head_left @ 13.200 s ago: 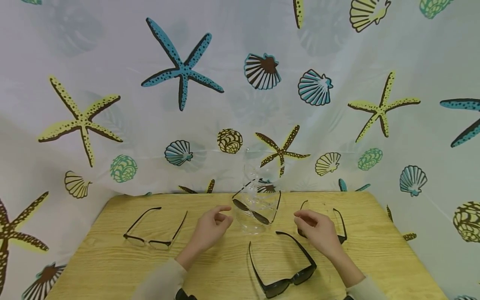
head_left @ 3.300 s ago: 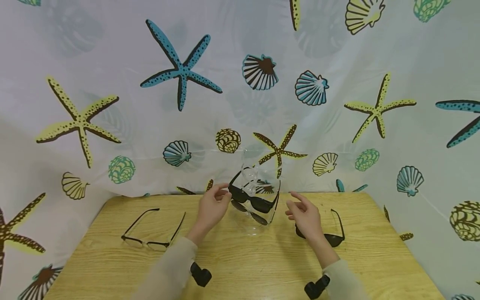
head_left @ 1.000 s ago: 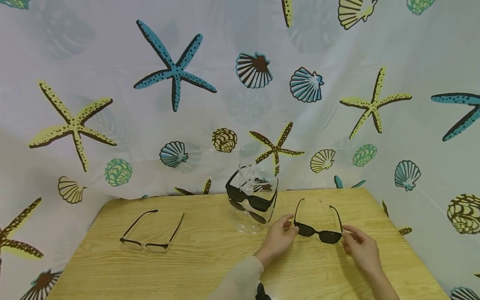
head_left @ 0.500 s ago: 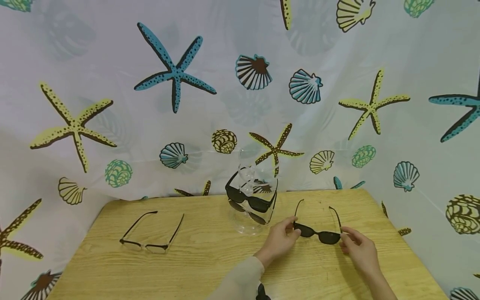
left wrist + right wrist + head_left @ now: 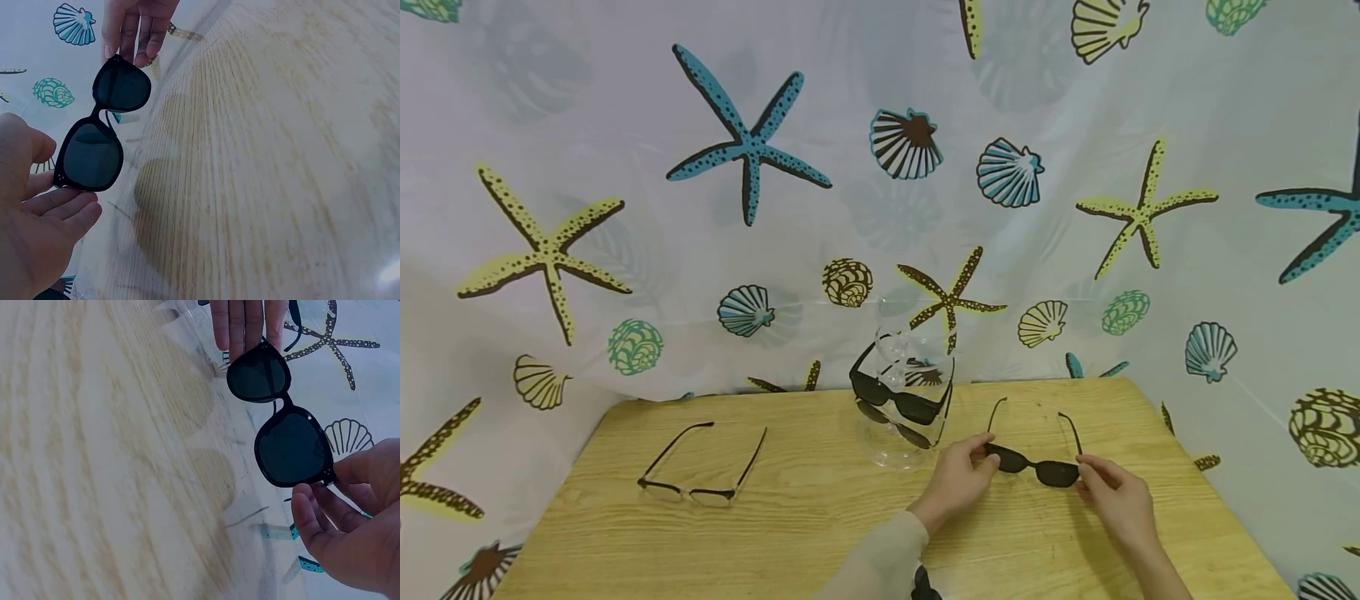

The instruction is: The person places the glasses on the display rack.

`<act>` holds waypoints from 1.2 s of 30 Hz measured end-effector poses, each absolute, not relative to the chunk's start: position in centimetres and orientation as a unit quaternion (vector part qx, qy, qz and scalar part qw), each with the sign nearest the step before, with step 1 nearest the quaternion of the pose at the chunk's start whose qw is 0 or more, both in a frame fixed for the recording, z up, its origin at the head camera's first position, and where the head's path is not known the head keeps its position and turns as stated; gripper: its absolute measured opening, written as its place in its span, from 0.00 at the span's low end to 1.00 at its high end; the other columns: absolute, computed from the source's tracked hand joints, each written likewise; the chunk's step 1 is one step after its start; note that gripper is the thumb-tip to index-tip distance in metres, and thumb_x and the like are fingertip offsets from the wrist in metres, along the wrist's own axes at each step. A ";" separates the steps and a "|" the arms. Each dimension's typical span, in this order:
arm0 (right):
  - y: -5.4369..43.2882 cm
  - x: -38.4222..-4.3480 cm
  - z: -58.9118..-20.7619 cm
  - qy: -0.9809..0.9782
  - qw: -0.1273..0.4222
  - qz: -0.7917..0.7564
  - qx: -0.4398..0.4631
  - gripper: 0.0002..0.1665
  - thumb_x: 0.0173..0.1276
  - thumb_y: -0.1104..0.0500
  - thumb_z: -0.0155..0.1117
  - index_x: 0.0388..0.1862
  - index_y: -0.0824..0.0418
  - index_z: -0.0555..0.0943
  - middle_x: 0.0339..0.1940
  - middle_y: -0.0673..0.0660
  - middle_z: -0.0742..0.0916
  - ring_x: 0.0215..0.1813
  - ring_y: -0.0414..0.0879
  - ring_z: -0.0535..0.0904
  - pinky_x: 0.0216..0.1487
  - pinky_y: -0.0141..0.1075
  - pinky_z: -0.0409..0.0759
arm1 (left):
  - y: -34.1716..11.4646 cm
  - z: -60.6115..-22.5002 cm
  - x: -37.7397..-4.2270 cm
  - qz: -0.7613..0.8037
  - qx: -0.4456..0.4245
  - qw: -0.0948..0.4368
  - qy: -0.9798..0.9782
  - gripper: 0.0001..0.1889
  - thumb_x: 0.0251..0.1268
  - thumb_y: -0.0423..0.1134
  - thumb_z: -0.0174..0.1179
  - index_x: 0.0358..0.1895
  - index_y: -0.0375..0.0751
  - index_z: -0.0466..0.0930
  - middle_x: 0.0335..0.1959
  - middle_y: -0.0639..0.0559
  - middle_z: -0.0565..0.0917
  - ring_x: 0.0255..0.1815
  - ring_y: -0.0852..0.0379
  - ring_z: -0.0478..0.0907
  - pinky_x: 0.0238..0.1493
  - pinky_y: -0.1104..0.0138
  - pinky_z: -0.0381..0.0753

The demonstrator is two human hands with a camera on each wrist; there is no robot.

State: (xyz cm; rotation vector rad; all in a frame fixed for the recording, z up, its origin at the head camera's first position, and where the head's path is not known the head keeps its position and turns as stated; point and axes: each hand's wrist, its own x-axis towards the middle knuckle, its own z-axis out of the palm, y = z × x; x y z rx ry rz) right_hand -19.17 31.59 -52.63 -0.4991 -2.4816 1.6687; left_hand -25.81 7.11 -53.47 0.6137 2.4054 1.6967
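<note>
Gripping a pair of black-framed sunglasses with dark rounded lenses [image 5: 1056, 475], a person works over the right part of a pale yellow wood-grained bench [image 5: 820, 542]. The left hand [image 5: 957, 479] has its grip narrowed on the left end of the frame; the right hand [image 5: 1118, 504] pinches the right end beside the hinge. Both lenses face the near side, and the open temples reach toward the far side. In both wrist views, shadows fall on the bench apart from the frame; whether the temple tips touch the wood cannot be told. Left of the held pair and farther back, a clear transparent stand [image 5: 895, 460] carries thick black sunglasses [image 5: 916, 407], with slimmer dark-lensed sunglasses [image 5: 914, 436] just below them. Well to the left, clear-lensed eyeglasses with a dark upper rim [image 5: 662, 485] lie on the bench, temples spread toward the far edge. Behind hangs a white cloth printed with starfish and shells [image 5: 850, 50].
</note>
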 end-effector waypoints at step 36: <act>29.4 -17.8 -49.2 -0.743 0.140 0.638 -0.147 0.14 0.77 0.52 0.69 0.56 0.55 0.88 0.32 0.40 0.90 0.33 0.41 0.86 0.43 0.33 0.88 | 5.1 -48.3 -24.2 0.640 0.152 -0.021 0.753 0.14 0.75 0.38 0.66 0.58 0.44 0.90 0.52 0.45 0.92 0.51 0.50 0.90 0.47 0.68 0.87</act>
